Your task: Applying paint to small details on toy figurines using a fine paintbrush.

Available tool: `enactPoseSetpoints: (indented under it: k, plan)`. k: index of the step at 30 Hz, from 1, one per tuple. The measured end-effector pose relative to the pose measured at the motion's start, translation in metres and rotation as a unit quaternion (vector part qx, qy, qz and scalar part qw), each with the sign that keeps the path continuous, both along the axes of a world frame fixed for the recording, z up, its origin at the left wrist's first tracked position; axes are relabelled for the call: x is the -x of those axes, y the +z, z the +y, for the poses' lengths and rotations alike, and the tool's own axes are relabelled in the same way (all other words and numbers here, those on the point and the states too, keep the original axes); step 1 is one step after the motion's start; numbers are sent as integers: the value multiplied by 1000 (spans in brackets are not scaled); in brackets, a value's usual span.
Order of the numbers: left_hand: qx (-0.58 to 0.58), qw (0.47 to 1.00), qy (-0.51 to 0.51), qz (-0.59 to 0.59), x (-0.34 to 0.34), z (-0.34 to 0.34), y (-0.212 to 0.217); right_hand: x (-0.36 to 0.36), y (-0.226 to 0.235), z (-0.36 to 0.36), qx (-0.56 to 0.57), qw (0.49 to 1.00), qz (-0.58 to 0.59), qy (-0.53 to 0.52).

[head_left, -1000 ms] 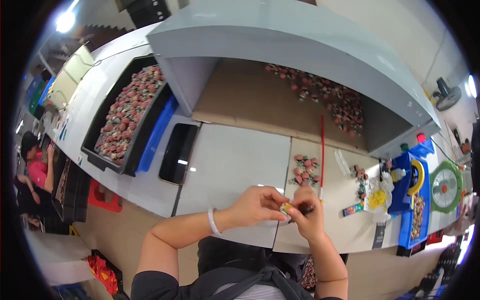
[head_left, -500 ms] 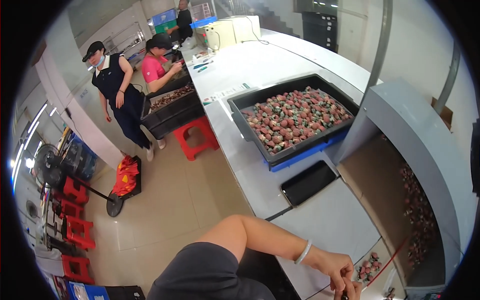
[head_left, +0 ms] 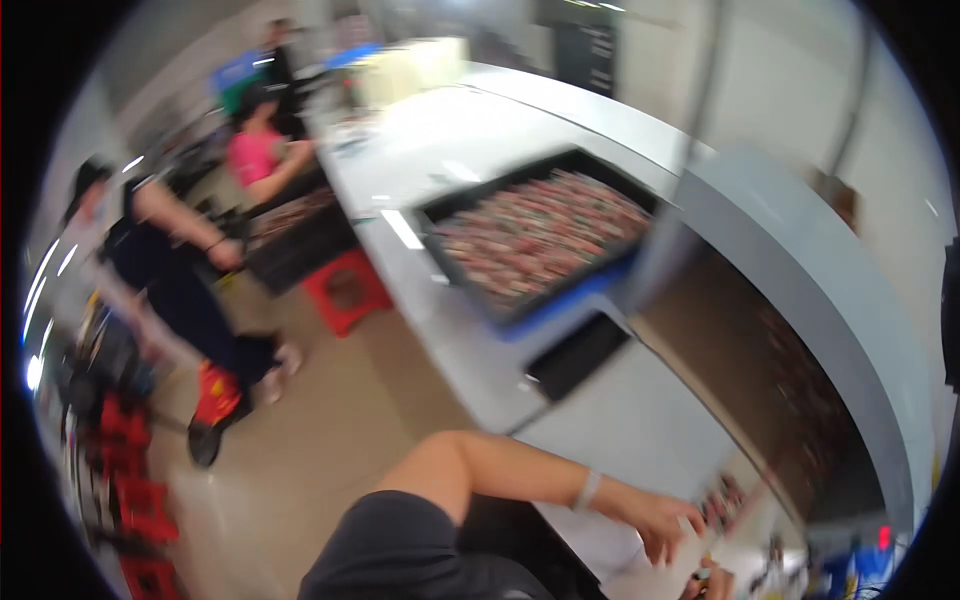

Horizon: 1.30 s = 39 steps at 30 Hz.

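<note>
Blurred view. The person's left hand (head_left: 660, 520), a pale band at its wrist, rested with fingers curled on a smooth white table (head_left: 640, 440), just beside a cluster of small reddish pieces (head_left: 722, 497); its grasp could not be told. The right hand (head_left: 712, 583) barely showed. A rectangular black tray (head_left: 540, 235) held reddish pieces farther along.

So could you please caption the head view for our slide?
Blurred glance sideways: left hand at the white bench, black tray of small parts beyond.
</note>
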<state>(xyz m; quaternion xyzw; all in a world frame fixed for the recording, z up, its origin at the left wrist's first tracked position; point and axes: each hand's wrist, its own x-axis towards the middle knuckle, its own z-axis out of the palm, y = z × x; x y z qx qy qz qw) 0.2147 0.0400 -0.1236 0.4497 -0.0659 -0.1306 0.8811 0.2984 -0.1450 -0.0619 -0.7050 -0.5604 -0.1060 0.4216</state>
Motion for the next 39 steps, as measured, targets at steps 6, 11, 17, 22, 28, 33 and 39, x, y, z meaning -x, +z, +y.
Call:
enactPoseSetpoints:
  k: [6, 11, 17, 22, 28, 33, 39]
  plan:
    - [-62, 972, 192, 119, 1, 24, 14, -85, 47, -159, -338, 827, 38, -448]
    - [-78, 970, 200, 111, 3, 15, 27, -157, 42, -256, -91, 801, 31, -591]
    - [-103, 965, 214, 106, 0, 10, 24, -224, -15, -342, 65, 781, 74, -617]
    - [-150, 953, 239, 112, -3, 14, 16, -247, -24, -368, 100, 776, 82, -618]
    - [-494, 839, 222, -52, 1, 2, 34, -286, -31, -379, 138, 779, 75, -607]
    - [-623, 729, 273, -76, -59, 45, 36, -297, -29, -385, 158, 751, -46, -640]
    - [-675, 717, 151, -87, -116, 64, 24, -206, 21, -286, -44, 823, -1, -566]
